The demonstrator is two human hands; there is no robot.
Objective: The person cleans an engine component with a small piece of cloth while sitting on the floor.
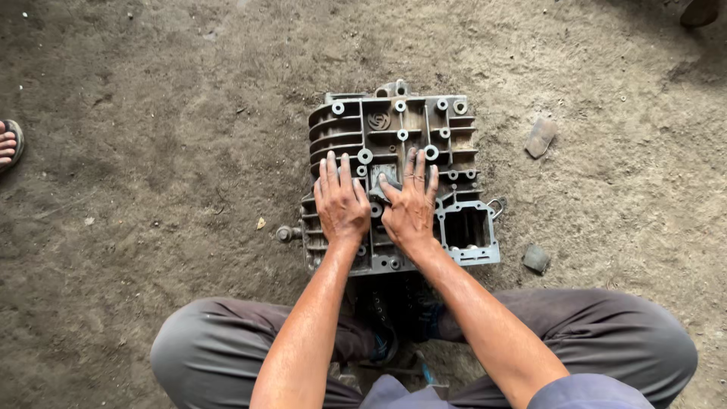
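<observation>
Head view: we looked straight down at our own two bare hands on a metal casing [394, 136] that lay flat on a dirt floor [151, 151].
Casing: grey, ribbed, dotted with round bolt holes, with a square opening [466, 227] at its near right corner; it sat just ahead of our knees, between our spread legs.
Left hand [341, 204]: laid flat on the near left part of the casing, fingers spread wide, holding nothing.
Right hand [410, 208]: pressed on the casing's middle, fingers spread, thumb angled toward the left hand; a small dark scrap showed by the thumb, and we could not tell whether it was held.
Around us: two flat stones [541, 137] lay apart on the floor to the right, and another person's sandalled foot [9, 144] showed at the far left edge.
Risk, as we judged it: the ribs and hole rims looked sharp, so a hard push could scrape a palm; the loose dirt could let the casing slide; a fingertip could catch in a hole.
</observation>
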